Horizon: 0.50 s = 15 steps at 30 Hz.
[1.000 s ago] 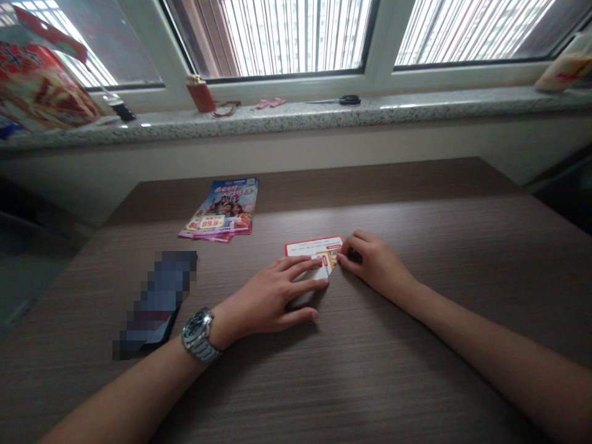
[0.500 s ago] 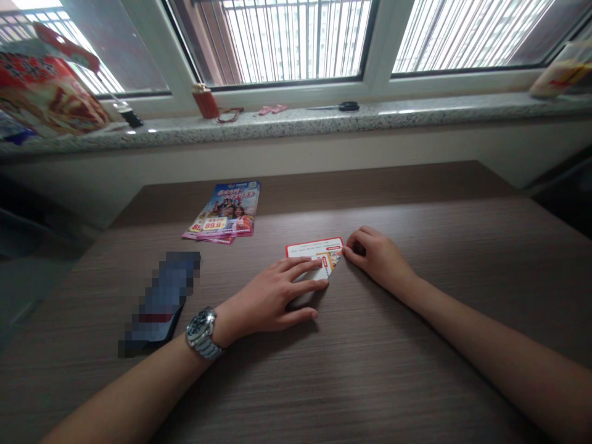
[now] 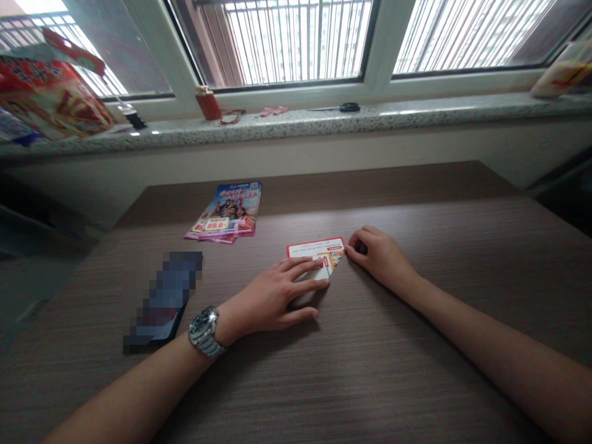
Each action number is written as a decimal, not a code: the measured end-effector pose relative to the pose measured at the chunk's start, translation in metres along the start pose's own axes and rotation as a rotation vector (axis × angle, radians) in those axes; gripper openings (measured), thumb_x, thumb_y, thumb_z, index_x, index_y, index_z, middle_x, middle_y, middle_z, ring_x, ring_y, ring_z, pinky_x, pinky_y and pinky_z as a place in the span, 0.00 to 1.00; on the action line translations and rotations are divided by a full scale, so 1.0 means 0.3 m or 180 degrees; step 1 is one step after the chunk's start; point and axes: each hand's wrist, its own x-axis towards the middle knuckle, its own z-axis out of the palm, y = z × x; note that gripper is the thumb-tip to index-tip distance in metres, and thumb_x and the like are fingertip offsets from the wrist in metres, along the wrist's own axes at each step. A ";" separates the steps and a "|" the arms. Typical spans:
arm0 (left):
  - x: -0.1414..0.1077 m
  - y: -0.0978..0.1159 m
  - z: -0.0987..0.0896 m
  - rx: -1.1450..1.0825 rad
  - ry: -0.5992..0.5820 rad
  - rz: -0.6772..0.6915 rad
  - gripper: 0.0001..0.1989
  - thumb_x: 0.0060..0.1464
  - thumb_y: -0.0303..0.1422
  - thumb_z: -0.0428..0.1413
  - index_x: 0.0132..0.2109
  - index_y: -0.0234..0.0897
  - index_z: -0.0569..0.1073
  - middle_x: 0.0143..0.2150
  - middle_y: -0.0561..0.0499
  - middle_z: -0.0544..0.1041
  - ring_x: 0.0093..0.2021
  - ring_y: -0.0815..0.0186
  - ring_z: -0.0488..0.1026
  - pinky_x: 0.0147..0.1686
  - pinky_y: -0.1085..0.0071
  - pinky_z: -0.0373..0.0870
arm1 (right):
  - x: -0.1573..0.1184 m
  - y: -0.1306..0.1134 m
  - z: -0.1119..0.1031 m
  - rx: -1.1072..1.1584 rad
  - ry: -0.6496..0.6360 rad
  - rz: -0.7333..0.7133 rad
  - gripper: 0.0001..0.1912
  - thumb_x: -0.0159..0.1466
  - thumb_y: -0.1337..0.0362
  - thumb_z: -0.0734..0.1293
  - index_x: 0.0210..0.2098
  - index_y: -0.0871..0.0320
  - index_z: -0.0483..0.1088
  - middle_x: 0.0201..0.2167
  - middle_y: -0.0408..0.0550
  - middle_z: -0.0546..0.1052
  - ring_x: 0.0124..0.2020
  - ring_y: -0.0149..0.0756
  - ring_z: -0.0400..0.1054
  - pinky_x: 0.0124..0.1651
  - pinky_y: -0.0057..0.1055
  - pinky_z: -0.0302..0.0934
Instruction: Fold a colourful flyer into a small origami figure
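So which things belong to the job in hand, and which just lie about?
In use:
red-bordered printed paper
left hand, on it
right hand, at its corner

Lying about:
stacked flyers
phone
scissors and food bag on the windowsill

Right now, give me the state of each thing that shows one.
Left hand: spread over card
Right hand: pinching card's right corner
Red-edged printed card: partly covered
Metal wristwatch: worn, dial visible
Advertising flyers: stacked, slightly fanned
Smartphone: lying down, screen pixelated
Scissors: lying down, seemingly closed
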 end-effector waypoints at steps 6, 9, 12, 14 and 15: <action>0.003 0.000 0.000 -0.0025 0.0023 0.0012 0.26 0.65 0.47 0.55 0.67 0.49 0.66 0.73 0.46 0.58 0.70 0.48 0.58 0.68 0.48 0.58 | 0.002 0.004 -0.008 0.0010 0.0040 0.0008 0.08 0.63 0.68 0.68 0.27 0.56 0.69 0.28 0.45 0.71 0.28 0.35 0.66 0.31 0.31 0.59; 0.003 -0.001 0.002 -0.0038 0.0053 0.0017 0.27 0.64 0.47 0.55 0.67 0.49 0.66 0.73 0.46 0.59 0.70 0.48 0.58 0.67 0.47 0.58 | -0.005 -0.002 -0.015 0.0109 0.0105 -0.0043 0.08 0.64 0.67 0.69 0.28 0.56 0.69 0.29 0.45 0.71 0.30 0.35 0.67 0.33 0.31 0.60; 0.003 0.000 0.002 -0.0021 0.0031 0.0005 0.27 0.65 0.48 0.55 0.67 0.49 0.66 0.73 0.46 0.59 0.70 0.48 0.58 0.68 0.47 0.58 | -0.018 -0.021 -0.016 0.0236 0.0121 -0.0057 0.07 0.65 0.65 0.69 0.30 0.56 0.70 0.31 0.45 0.72 0.30 0.34 0.67 0.34 0.31 0.61; 0.003 0.000 0.001 0.0006 -0.0009 -0.0002 0.27 0.65 0.48 0.54 0.67 0.48 0.66 0.73 0.46 0.58 0.71 0.48 0.57 0.68 0.48 0.57 | -0.031 -0.042 -0.011 0.0333 -0.0037 -0.0125 0.06 0.66 0.66 0.68 0.32 0.56 0.70 0.32 0.45 0.72 0.30 0.34 0.67 0.34 0.31 0.61; 0.003 -0.001 0.001 0.0018 -0.0021 -0.0005 0.27 0.65 0.48 0.54 0.67 0.48 0.66 0.73 0.46 0.57 0.71 0.49 0.56 0.68 0.48 0.57 | -0.038 -0.055 -0.007 0.0407 -0.0125 -0.0172 0.06 0.66 0.66 0.68 0.32 0.56 0.70 0.32 0.44 0.72 0.31 0.34 0.67 0.35 0.31 0.62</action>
